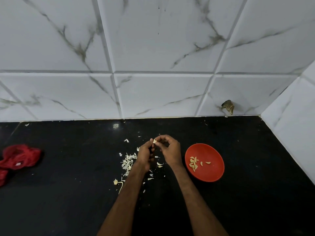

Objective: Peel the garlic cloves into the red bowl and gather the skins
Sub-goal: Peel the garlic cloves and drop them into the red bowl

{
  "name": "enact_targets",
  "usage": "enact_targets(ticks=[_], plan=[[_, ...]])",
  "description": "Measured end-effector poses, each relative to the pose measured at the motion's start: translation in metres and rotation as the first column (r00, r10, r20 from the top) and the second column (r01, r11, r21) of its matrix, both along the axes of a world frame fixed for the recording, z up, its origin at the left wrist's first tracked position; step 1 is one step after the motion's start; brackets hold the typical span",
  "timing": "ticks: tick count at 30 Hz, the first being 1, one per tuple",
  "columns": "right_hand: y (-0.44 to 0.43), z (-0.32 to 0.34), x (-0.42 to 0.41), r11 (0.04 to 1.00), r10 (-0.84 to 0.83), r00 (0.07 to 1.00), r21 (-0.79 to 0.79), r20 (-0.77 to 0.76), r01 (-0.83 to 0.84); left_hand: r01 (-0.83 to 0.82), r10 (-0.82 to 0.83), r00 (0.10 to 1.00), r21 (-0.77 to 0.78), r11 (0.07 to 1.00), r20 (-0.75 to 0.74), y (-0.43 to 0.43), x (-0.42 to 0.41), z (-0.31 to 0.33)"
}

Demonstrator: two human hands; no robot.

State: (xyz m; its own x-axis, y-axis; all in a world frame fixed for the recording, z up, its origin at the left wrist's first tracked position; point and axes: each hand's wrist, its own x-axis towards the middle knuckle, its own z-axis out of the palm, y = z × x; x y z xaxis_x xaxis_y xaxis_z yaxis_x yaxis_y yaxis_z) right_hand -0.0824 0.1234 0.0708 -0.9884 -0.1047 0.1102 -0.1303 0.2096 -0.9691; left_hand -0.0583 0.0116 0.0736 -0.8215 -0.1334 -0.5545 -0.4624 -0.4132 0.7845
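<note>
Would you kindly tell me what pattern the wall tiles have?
The glossy white wall tiles carry grey marble-style veining, clearest in the head view.

Left forearm (129, 193), right forearm (191, 193), seemingly bare.

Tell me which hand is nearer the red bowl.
Right. The right hand sits just left of the red bowl, apart from it; the left hand is farther left, beyond the right, both pinching a garlic clove.

Both hands, left (144, 155) and right (168, 149), pinch a garlic clove (154, 141) beside the red bowl (211, 172).
</note>
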Motion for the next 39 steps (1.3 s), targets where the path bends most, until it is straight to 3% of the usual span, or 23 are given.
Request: enact_targets(ticks=[3, 8, 16, 26, 33, 39], plan=[[-0.002, 0.000, 0.001, 0.999, -0.002, 0.999, 0.038, -0.048, 0.004, -0.047, 0.046, 0.999, 0.100, 0.994, 0.009, 0.000, 0.000, 0.000], [-0.005, 0.000, 0.000, 1.000, -0.001, 1.000, 0.001, 0.030, 0.001, -0.066, 0.073, 0.997, 0.233, 0.970, -0.020, 0.001, -0.002, -0.004], [-0.004, -0.002, -0.002, 0.991, -0.015, 0.985, -0.130, 0.173, 0.038, -0.039, 0.047, 0.992, 0.066, 0.997, -0.121, 0.002, 0.001, -0.001], [-0.011, 0.001, 0.002, 0.999, -0.052, 0.999, 0.010, -0.008, 0.052, -0.164, 0.171, 0.973, 0.055, 0.985, -0.153, 0.003, -0.001, -0.002], [-0.011, -0.001, 0.000, 0.995, -0.045, 0.991, -0.085, 0.126, 0.056, -0.110, 0.098, 0.963, -0.031, 0.994, -0.252, 0.001, 0.001, -0.001], [-0.009, 0.005, 0.001, 0.998, -0.057, 0.996, -0.033, 0.070, 0.060, -0.080, 0.047, 0.949, -0.095, 0.992, -0.311, 0.000, 0.004, 0.000]])
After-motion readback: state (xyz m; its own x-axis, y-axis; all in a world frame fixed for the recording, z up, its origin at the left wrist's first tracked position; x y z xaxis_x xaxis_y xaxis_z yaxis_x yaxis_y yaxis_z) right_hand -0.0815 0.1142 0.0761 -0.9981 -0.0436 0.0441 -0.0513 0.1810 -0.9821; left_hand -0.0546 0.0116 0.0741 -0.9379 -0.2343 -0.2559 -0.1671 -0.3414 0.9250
